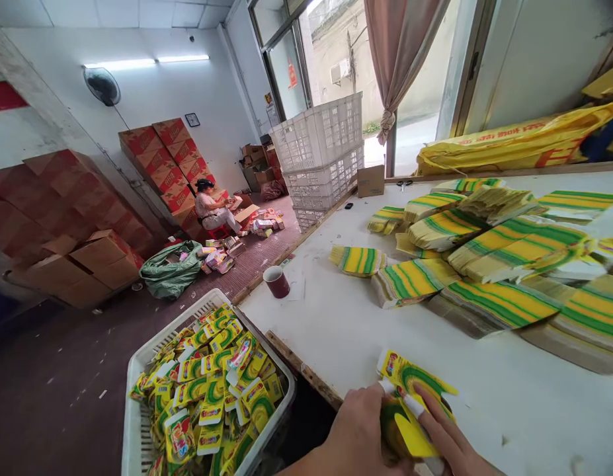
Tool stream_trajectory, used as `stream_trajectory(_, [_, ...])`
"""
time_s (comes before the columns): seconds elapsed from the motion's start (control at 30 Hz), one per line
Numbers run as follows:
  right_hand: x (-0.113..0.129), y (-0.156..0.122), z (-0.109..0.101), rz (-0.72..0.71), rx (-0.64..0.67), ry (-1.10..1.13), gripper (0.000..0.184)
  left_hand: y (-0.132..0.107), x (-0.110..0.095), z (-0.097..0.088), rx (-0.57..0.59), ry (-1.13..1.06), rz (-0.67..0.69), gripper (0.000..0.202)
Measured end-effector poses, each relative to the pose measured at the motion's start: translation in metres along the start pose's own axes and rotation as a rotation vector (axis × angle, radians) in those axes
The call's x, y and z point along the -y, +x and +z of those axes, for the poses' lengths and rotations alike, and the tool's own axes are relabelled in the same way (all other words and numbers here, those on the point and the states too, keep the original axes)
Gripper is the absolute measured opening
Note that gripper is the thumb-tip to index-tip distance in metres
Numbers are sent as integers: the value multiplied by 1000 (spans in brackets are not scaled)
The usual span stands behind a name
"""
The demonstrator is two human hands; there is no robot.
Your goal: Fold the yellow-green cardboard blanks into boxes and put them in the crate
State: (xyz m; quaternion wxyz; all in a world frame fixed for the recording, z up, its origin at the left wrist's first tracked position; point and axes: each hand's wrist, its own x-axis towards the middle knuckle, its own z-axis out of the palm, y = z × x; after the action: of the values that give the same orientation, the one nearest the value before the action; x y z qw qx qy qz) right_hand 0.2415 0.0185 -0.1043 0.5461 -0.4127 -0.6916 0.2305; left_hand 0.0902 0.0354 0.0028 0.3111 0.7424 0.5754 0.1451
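Note:
Low in the head view, at the front of the white table (326,334), both of my hands work on yellow-and-green cardboard cartons. My left hand (358,426) is closed on a carton (418,436) with a yellow flap standing out. Across its upper side lie the bent fingers of my right hand (448,433), pressed against the card. White wraps cover some fingertips. Another printed carton (405,370) lies just beyond my fingertips, touching or overlapping the first; I cannot tell which. My palms hide the lower part of the held carton.
Left of the table stands a white plastic basket (135,370) full of small cartons. Stacks of flat carton blanks (504,301) cover the table's right side. A maroon mug (276,283) is near the left edge. Beyond are stacked crates (319,149) and a seated person (214,208).

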Motion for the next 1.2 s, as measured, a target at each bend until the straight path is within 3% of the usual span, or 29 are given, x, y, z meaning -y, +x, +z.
stream_trajectory(0.13, [25,8,-10,42,4,-71,57,-7,-3,6,30,-91,69,77])
stream_trajectory(0.23, [46,17,-19,126,113,-67,59,-4,-4,0,17,-131,100,66])
stream_trajectory(0.3, [54,24,-27,195,166,-50,53,2,-6,-9,68,-117,122,68])
stream_trajectory(0.4, [56,35,-45,210,227,22,43,13,-11,-22,164,-120,181,72])
stream_trajectory(0.53, [50,44,-66,219,315,83,44,25,-19,-30,208,-31,233,76])
stream_trajectory(0.6, [49,45,-67,256,294,78,38,28,-22,-28,195,19,256,76])
stream_trajectory(0.7, [52,45,-53,326,161,73,26,28,-26,-23,134,63,272,70])
stream_trajectory(0.77, [53,43,-40,383,84,127,33,26,-26,-25,83,71,255,68])
stream_trajectory(0.87, [50,32,-31,494,19,208,53,18,-15,-46,40,211,158,61])
stream_trajectory(0.97, [35,14,-38,595,-25,79,41,-3,16,-89,-28,496,-97,50])
stream_trajectory(1.1, [10,4,-52,671,-7,-172,39,-58,69,-149,-166,735,-486,47])
stream_trajectory(1.2, [6,13,-55,690,30,-286,40,-89,96,-158,-210,821,-641,52])
